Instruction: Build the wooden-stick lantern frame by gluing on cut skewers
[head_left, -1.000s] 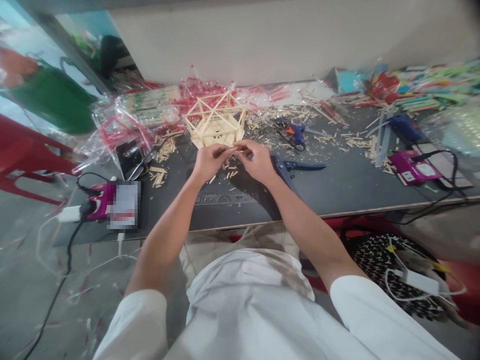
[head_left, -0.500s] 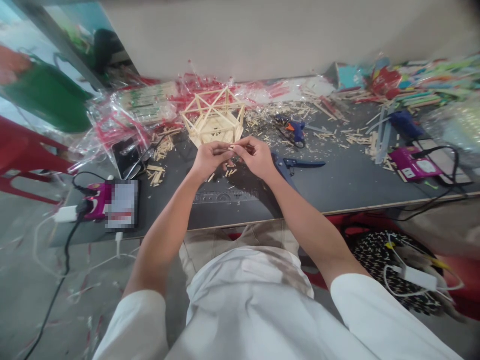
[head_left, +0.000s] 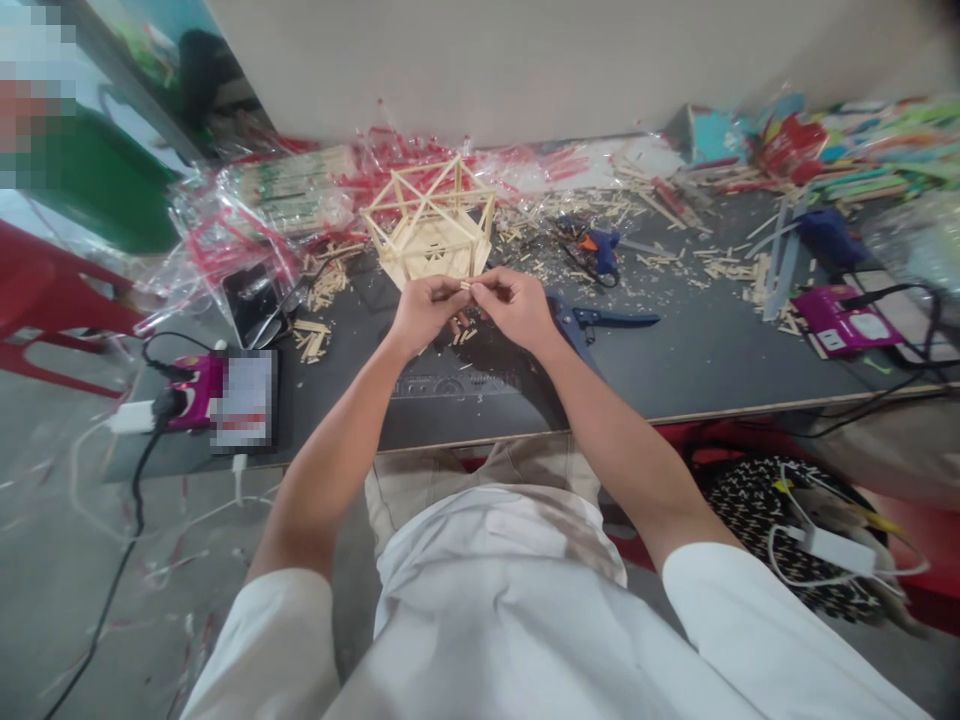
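Note:
My left hand (head_left: 426, 312) and my right hand (head_left: 517, 308) meet fingertip to fingertip above the table. Both are closed in a pinch on a small pale wooden stick piece (head_left: 466, 285), mostly covered by the fingers. Just beyond them stands a frame of thin wooden sticks (head_left: 427, 215) on a flat, many-sided wooden base (head_left: 431, 250). Short cut stick pieces (head_left: 466, 338) lie on the table beneath my hands. Nearer to me is a clear plastic ruler (head_left: 457, 386). Blue-handled cutters (head_left: 615, 319) rest beside my right wrist, partly hidden by it.
A blue glue gun (head_left: 602, 250) lies behind the cutters amid scattered stick bits. Purple power strips (head_left: 196, 392) with cables sit left and right, and a phone (head_left: 244, 400) lies at the left edge. Plastic wrappers (head_left: 247, 225) pile along the back. A red chair (head_left: 52, 300) stands at left.
The view has shifted slightly. My fingers have moved a little around the small stick piece, which shows more clearly between them. The stick frame has stayed in place on the table.

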